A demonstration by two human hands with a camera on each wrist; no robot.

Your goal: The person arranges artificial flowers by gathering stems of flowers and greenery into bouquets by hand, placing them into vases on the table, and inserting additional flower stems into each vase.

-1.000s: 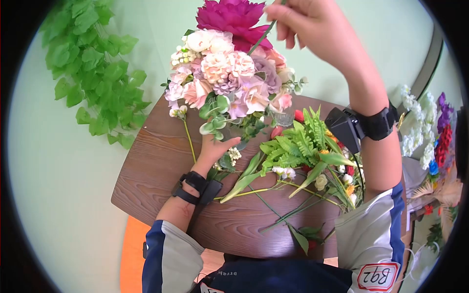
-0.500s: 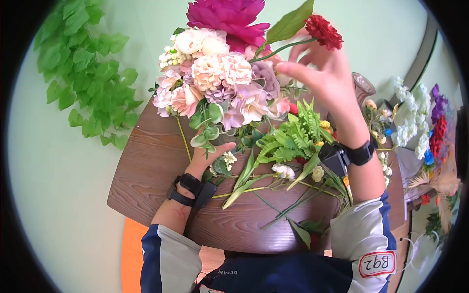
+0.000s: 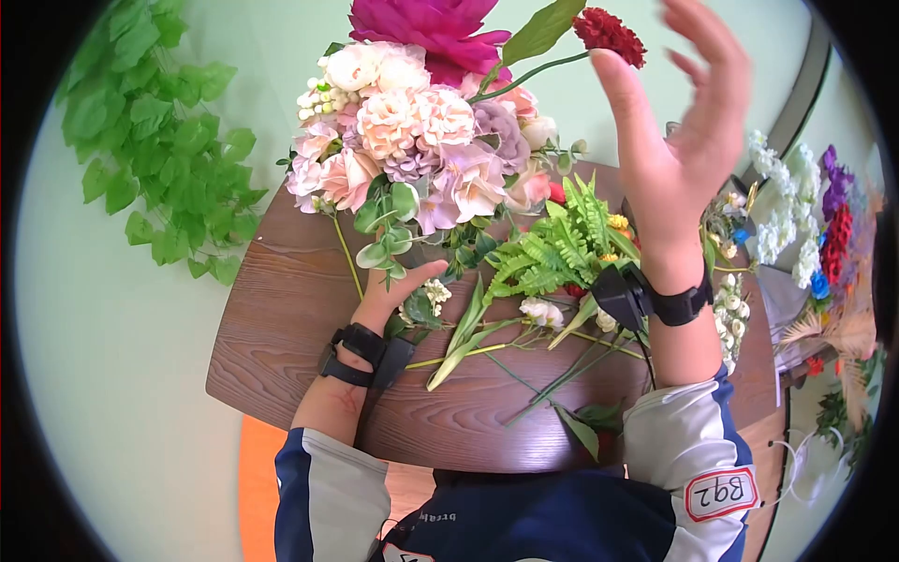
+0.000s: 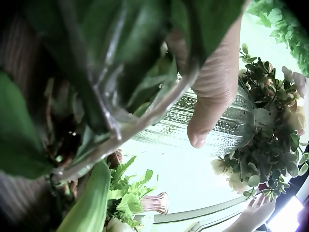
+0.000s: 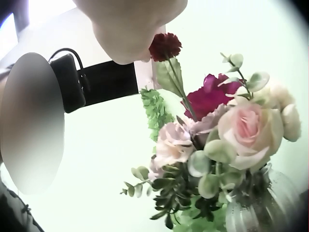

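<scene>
A big bouquet of pink, cream and lilac flowers [image 3: 412,131] fills a ribbed clear glass vase [image 4: 231,116]. My left hand [image 3: 386,292] holds the vase low down, its thumb [image 4: 210,108] lying across the glass; the other fingers are hidden. A large magenta bloom [image 3: 431,37] rises at the back of the bouquet. From the top leans a red carnation [image 3: 611,36] on a curved stem with one big leaf [image 3: 541,30]. Just right of the carnation, my right hand [image 3: 682,150] is raised with fingers spread and nothing held, the thumb tip close under the bloom.
Fern leaves [image 3: 552,248], white flowers [image 3: 543,314] and loose green stems [image 3: 562,389] lie on the wooden table [image 3: 281,318]. Green ivy [image 3: 150,140] hangs on the left wall. More flowers [image 3: 796,215] stand at the far right. A pinkish glass vase [image 4: 157,203] stands beyond the ferns.
My right hand pinched a stem over the bouquet a second ago. The red carnation now leans from the bouquet, and the hand has let go and drawn right. My left hand stays at the vase.
</scene>
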